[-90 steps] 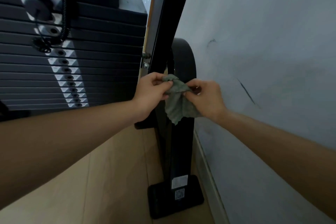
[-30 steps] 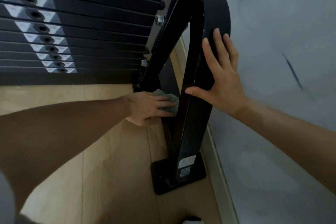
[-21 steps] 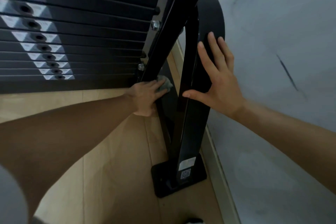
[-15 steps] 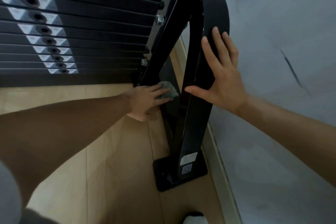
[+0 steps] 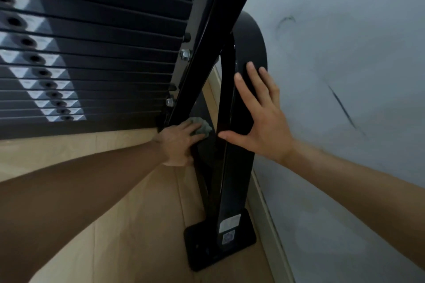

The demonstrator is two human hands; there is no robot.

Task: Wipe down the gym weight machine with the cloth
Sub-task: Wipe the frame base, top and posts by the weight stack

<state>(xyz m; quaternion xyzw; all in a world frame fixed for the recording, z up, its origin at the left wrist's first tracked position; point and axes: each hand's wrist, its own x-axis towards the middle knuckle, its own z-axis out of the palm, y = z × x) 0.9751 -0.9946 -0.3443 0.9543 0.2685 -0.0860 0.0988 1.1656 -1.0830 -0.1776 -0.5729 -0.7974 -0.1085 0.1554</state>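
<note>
Two hands are at work on the weight machine's black frame, and the task's thing, our small grey-green cloth (image 5: 202, 127), sits bunched under the fingers of our left hand (image 5: 179, 142), pressed against the slanted black strut (image 5: 202, 69) near its lower end, just beside the bottom right corner of the weight stack (image 5: 92, 71). Our left fingers curl over the cloth and hold it to the metal; only a wad of it shows past the fingertips. Our right hand (image 5: 262, 122) lies flat on the neighbouring curved black post (image 5: 250, 41), fingers straight and spread, thumb stretched out sideways across the post's glossy face; it holds nothing. That post arches over at the top and runs down to a black foot plate (image 5: 197, 246) on the pale wooden floor (image 5: 128, 225), with a small white label (image 5: 230, 225) low on it. Two bolts (image 5: 185, 54) show on the strut's left edge, beside the stack's dark plates with their row of pin holes. At the right stands a grey wall (image 5: 345, 53), scuffed with a dark streak, with a baseboard (image 5: 269, 225) along its foot.
</note>
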